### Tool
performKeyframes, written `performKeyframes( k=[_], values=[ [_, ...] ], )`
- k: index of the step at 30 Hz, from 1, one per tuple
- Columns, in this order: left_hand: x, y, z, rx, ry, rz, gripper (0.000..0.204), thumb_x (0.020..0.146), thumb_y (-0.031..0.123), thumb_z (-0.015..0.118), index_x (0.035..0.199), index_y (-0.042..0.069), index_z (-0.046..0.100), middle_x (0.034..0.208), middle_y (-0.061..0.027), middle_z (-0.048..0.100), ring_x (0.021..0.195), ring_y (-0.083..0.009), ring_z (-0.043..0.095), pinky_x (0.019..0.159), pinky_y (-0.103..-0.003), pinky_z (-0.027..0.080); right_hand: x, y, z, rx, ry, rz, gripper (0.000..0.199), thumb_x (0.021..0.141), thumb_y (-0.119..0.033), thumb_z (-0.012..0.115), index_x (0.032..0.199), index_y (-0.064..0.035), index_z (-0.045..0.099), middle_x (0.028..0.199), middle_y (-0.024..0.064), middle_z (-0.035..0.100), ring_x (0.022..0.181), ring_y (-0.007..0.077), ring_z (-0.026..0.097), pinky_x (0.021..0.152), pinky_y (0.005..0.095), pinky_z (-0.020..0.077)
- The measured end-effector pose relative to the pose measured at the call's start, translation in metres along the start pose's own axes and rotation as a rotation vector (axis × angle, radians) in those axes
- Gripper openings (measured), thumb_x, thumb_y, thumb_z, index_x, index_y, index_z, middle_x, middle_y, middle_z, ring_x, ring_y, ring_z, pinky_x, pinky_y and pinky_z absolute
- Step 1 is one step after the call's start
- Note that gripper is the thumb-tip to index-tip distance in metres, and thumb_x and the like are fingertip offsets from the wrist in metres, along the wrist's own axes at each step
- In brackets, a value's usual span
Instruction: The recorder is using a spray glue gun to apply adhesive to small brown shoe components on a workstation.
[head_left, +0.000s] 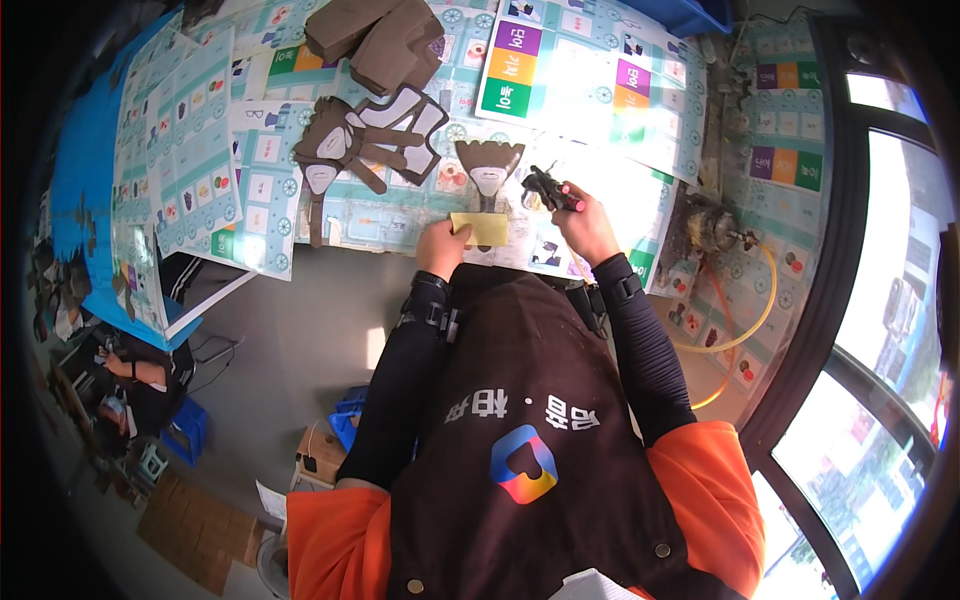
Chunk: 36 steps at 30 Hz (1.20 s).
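A: Head view first: what sits under the hands?

B: A small yellow pad (481, 228), flat on the surface (400, 215) right in front of the person, with a brown fan-shaped cut-out (489, 165) just beyond it, its stem running toward the pad.

A: And the hands?

B: The left hand (441, 248) rests on the pad's left edge, fingers curled down on it, pressing rather than lifting. The right hand (584, 226) is closed around a small dark tool with a pink tip (553, 190), held just right of the cut-out.

A: How would the pad and the cut-out handle?

B: Light and thin, I judge. The pad looks soft and would bend; the cut-out seems stiffer, like card or leather, but its narrow stem could crease. Best taken by the wide head or flat edges, not the stem.

A: Around them?

B: More brown cut-outs (365, 140) lie to the far left, a stack of brown pieces (375, 40) farther off, all on printed sheets (570, 70). An orange hose (745, 330) loops at the right.
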<state>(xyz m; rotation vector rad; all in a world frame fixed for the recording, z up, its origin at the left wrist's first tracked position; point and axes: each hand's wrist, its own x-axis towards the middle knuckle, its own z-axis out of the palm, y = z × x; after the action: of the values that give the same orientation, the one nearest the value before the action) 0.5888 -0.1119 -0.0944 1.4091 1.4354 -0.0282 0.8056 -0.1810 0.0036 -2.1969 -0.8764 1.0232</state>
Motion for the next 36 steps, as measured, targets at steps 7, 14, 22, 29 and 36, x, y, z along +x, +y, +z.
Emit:
performKeyframes(
  k=[7,14,22,29,36],
  values=[
    [-0.001,-0.001,-0.001,-0.009,-0.049,0.032,0.026,0.082,0.027,0.061,0.081,0.001,0.066,0.064,-0.0078,0.066,0.046,-0.0191,0.061,0.049,-0.033,0.046,0.004,-0.002,-0.003,0.008,0.035,-0.011,0.028,0.069,-0.009,0.053,0.096,-0.0047,0.056,0.076,0.0226,0.059,0.075,0.0414,0.057,0.068,0.0404,0.045],
    [0.0,-0.001,-0.001,-0.018,-0.011,0.0,0.028,0.082,0.028,0.061,0.082,0.0,0.065,0.065,-0.0086,0.066,0.047,-0.0193,0.061,0.049,-0.033,0.046,0.007,-0.001,-0.007,0.001,0.027,0.018,0.028,0.069,-0.01,0.053,0.096,-0.0037,0.056,0.074,0.0227,0.058,0.074,0.0395,0.058,0.069,0.0397,0.0452],
    [-0.001,0.0,-0.003,-0.004,-0.058,0.014,0.027,0.081,0.028,0.061,0.081,0.001,0.066,0.063,-0.0085,0.065,0.048,-0.0198,0.061,0.049,-0.033,0.046,0.001,0.006,-0.004,0.024,-0.016,0.043,0.026,0.069,-0.008,0.052,0.094,-0.0024,0.056,0.074,0.0221,0.058,0.072,0.0387,0.058,0.067,0.0384,0.0453],
    [-0.003,0.002,-0.005,0.036,-0.001,0.053,0.026,0.082,0.028,0.061,0.083,0.002,0.067,0.063,-0.008,0.065,0.047,-0.0191,0.061,0.049,-0.032,0.045,-0.004,0.002,-0.004,0.008,-0.002,0.01,0.031,0.068,-0.008,0.053,0.098,-0.0027,0.057,0.075,0.0218,0.059,0.072,0.038,0.058,0.067,0.0376,0.0457],
    [-0.005,0.002,-0.006,-0.018,-0.01,0.018,0.025,0.083,0.027,0.059,0.082,0.003,0.066,0.063,-0.0067,0.065,0.046,-0.0188,0.06,0.049,-0.033,0.045,-0.013,-0.013,0.004,0.062,-0.151,0.057,0.031,0.068,-0.003,0.055,0.098,0.0021,0.056,0.067,0.0128,0.057,0.059,0.0185,0.053,0.059,0.0311,0.0442]
  ],
)
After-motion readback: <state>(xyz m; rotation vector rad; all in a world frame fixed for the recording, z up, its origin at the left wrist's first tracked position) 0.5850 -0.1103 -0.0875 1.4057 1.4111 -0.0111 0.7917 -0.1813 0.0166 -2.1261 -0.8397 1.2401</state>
